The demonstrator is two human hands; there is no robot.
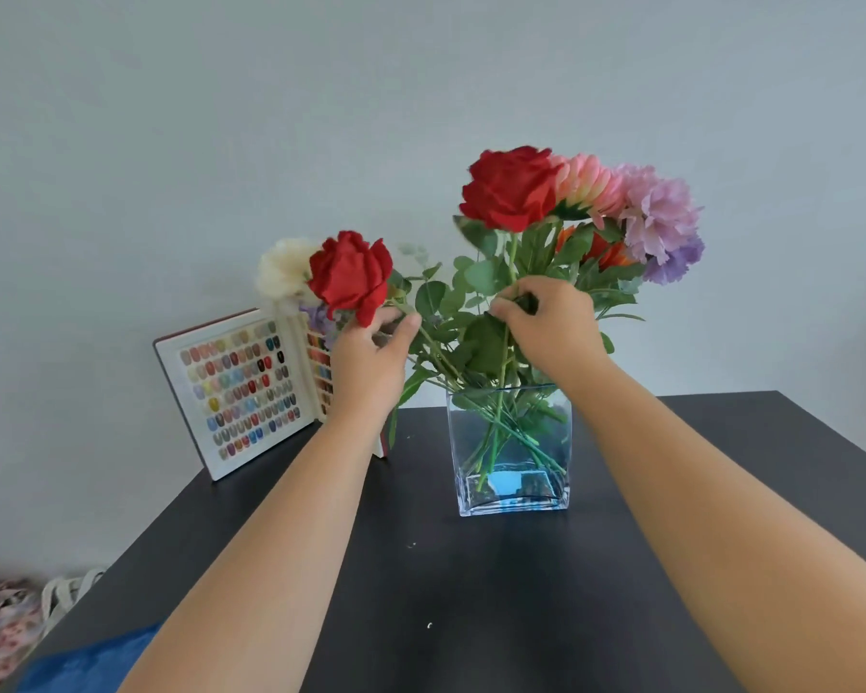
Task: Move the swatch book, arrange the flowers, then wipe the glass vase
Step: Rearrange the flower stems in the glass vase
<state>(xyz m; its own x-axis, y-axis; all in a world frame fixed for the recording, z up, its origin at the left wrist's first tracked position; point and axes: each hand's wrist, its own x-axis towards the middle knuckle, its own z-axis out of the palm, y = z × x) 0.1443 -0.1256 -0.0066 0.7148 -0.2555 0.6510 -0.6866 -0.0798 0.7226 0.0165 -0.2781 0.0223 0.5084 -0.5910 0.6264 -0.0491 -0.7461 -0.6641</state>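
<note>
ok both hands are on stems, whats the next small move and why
Probably the left hand should tip its red rose upright toward the taller red rose that the right hand holds, since it leans far left, out past the glass vase.

Two bare forearms enter from the bottom edge, no sleeves anywhere along their visible length. Left hand and right hand: no gloves, no rings seen, no watch or band at either wrist. Fingernails short and plain where they show. Arms smooth, free of marks; fingertips slightly blurred
</note>
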